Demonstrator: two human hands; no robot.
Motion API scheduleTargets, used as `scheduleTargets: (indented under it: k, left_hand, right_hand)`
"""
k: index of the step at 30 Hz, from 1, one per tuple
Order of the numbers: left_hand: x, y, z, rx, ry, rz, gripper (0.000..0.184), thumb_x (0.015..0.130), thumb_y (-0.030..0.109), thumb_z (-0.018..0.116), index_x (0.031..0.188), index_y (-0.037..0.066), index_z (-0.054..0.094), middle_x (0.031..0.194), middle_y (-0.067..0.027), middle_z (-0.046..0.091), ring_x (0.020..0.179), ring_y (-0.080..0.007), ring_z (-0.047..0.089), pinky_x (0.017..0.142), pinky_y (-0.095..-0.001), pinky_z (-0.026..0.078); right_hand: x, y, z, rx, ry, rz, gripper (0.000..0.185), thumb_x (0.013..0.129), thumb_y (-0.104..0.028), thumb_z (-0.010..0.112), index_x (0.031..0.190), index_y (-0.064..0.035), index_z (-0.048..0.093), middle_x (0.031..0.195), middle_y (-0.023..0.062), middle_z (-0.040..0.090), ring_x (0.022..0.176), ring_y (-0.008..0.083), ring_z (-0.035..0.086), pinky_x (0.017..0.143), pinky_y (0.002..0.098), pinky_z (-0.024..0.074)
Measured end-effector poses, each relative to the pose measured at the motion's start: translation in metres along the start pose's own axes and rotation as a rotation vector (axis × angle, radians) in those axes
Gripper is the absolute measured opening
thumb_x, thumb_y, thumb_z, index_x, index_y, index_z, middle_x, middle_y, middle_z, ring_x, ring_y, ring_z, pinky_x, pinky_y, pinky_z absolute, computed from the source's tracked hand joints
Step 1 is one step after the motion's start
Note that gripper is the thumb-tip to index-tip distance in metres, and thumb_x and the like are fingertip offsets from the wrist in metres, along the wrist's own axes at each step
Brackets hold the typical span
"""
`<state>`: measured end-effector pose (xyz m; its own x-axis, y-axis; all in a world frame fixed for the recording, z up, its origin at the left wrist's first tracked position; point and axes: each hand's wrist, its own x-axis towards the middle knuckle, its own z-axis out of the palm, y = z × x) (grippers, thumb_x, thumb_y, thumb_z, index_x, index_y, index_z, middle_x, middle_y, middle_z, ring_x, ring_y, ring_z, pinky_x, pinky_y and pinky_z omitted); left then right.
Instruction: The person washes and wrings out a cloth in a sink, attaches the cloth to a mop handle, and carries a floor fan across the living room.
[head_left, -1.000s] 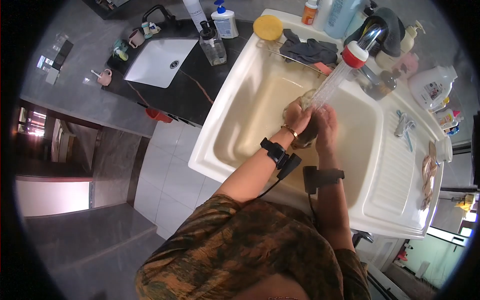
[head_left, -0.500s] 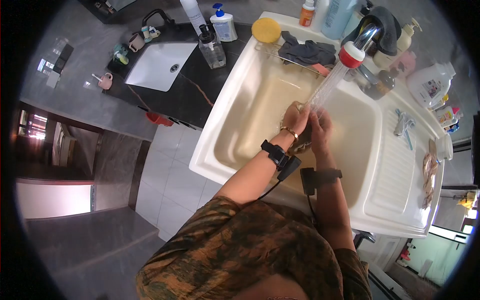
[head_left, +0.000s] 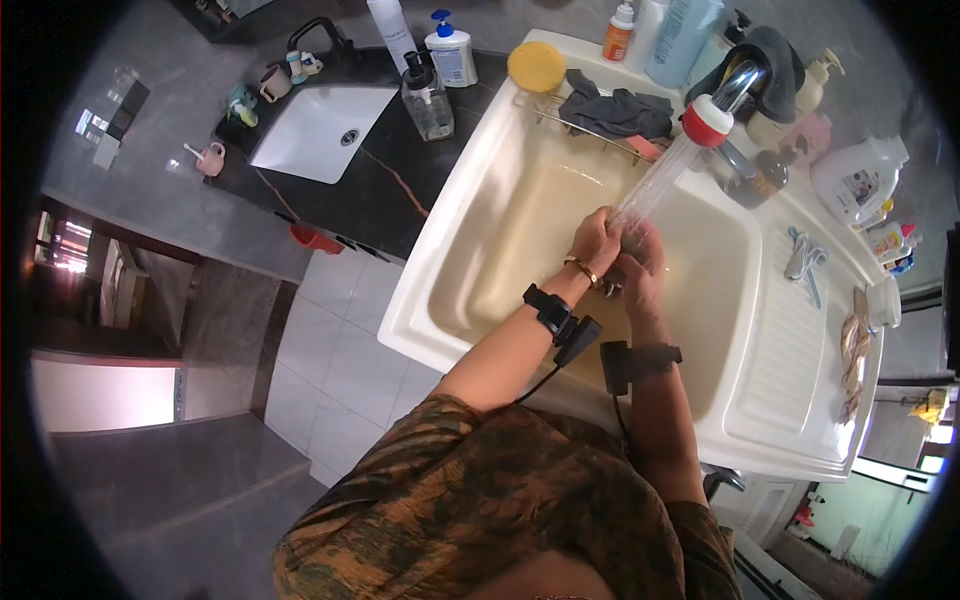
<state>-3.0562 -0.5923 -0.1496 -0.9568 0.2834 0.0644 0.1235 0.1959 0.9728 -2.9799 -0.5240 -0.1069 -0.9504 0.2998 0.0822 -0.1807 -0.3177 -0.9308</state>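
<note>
My left hand [head_left: 597,243], with a gold bracelet at the wrist, is closed under the running water. Close against it, my right hand [head_left: 645,268] is curled with its fingers bent inward. Gathered between the two is a dark, wet cloth [head_left: 611,286], mostly hidden by the hands; its exact kind I cannot make out. Water falls in a spray from the red-and-white faucet head [head_left: 706,121] onto both hands. Below them lies the cream-coloured basin [head_left: 490,270] of the sink.
Dark grey cloths [head_left: 615,108] and a yellow round sponge [head_left: 536,66] sit at the basin's back edge. Several bottles, including a white detergent jug [head_left: 860,180], line the wall side. A brush-like blue-handled item [head_left: 805,262] rests on the ribbed washboard [head_left: 775,350].
My hands have shifted slightly and turned against each other, with the right hand's fingers now curled more. Less of the dark cloth hangs below them. Water keeps running.
</note>
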Motion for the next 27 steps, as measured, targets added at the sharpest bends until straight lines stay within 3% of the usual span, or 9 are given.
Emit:
scheduleTargets:
  k: [5,9,11,14,15,18,21,24,27]
  left_hand:
    - [-0.003,0.010,-0.002,-0.119,0.242,-0.072,0.028,0.076,0.020,0.055,0.093,-0.002,0.057,0.085,-0.0162,0.061,0.078,-0.0207,0.059,0.069,-0.0294,0.046]
    - [-0.006,0.033,-0.020,-0.115,0.184,0.174,0.028,0.070,0.012,0.062,0.094,-0.004,0.058,0.086,-0.0111,0.062,0.077,-0.0149,0.057,0.069,-0.0265,0.046]
    - [-0.011,0.038,-0.019,-0.370,0.124,0.048,0.028,0.072,0.011,0.062,0.096,-0.004,0.057,0.086,-0.0097,0.061,0.077,-0.0139,0.057,0.069,-0.0255,0.046]
    - [-0.011,0.044,-0.021,-0.816,0.065,-0.104,0.029,0.074,0.007,0.061,0.100,-0.004,0.054,0.086,-0.0096,0.059,0.078,-0.0126,0.056,0.069,-0.0240,0.046]
    - [-0.009,0.045,-0.024,-0.976,0.050,-0.146,0.030,0.074,0.004,0.061,0.102,-0.004,0.052,0.087,-0.0099,0.059,0.078,-0.0122,0.056,0.069,-0.0235,0.045]
    - [-0.009,0.058,-0.034,-1.145,-0.041,-0.168,0.030,0.079,0.007,0.058,0.106,-0.003,0.049,0.091,-0.0108,0.058,0.080,-0.0133,0.056,0.070,-0.0250,0.046]
    - [-0.010,0.071,-0.048,-1.286,-0.090,-0.136,0.028,0.080,0.008,0.056,0.106,-0.001,0.049,0.091,-0.0107,0.058,0.081,-0.0154,0.056,0.073,-0.0270,0.046]
    - [-0.004,0.067,-0.054,-1.356,-0.027,-0.074,0.031,0.082,0.008,0.054,0.111,0.001,0.045,0.094,-0.0103,0.057,0.083,-0.0182,0.056,0.074,-0.0287,0.046]
    - [0.003,0.062,-0.063,-1.146,0.105,-0.013,0.055,0.080,0.013,0.057,0.125,0.001,0.026,0.115,-0.0157,0.044,0.104,-0.0203,0.045,0.086,-0.0317,0.038]
  right_hand:
    - [0.002,0.008,0.005,-0.124,-0.024,-0.031,0.049,0.070,0.002,0.052,0.116,-0.0018,0.039,0.104,0.0088,0.050,0.094,0.0181,0.051,0.081,0.0282,0.0411]
    - [0.012,0.045,-0.021,-0.496,-0.005,-0.062,0.053,0.067,-0.004,0.063,0.115,-0.0017,0.039,0.105,0.0122,0.050,0.094,0.0204,0.051,0.080,0.0298,0.0414]
    - [0.014,0.069,-0.031,-0.621,-0.029,0.077,0.058,0.064,-0.007,0.068,0.114,-0.0021,0.039,0.107,0.0141,0.049,0.095,0.0216,0.050,0.080,0.0312,0.0415]
    - [0.014,0.063,-0.027,-0.662,-0.108,-0.090,0.065,0.058,-0.009,0.073,0.114,-0.0023,0.039,0.109,0.0140,0.050,0.098,0.0229,0.049,0.081,0.0330,0.0412]
    - [0.020,0.065,-0.030,-0.588,-0.123,-0.009,0.068,0.055,-0.009,0.075,0.113,-0.0016,0.040,0.107,0.0131,0.051,0.100,0.0223,0.050,0.082,0.0344,0.0412]
    - [0.013,0.073,-0.041,-0.443,-0.055,0.014,0.062,0.055,-0.007,0.074,0.110,-0.0009,0.043,0.099,0.0128,0.055,0.094,0.0209,0.052,0.080,0.0328,0.0420]
    - [0.007,0.080,-0.055,-0.774,-0.034,-0.005,0.047,0.061,-0.006,0.070,0.101,0.0005,0.048,0.091,0.0139,0.057,0.084,0.0195,0.055,0.072,0.0317,0.0447]
    - [0.008,0.051,-0.038,-0.914,0.168,0.199,0.033,0.066,-0.007,0.066,0.093,0.0014,0.049,0.082,0.0144,0.056,0.074,0.0175,0.055,0.062,0.0304,0.0451]
    - [0.011,0.024,-0.030,-0.726,0.270,0.508,0.026,0.073,-0.015,0.062,0.089,0.0015,0.049,0.078,0.0124,0.056,0.071,0.0153,0.055,0.057,0.0306,0.0445]
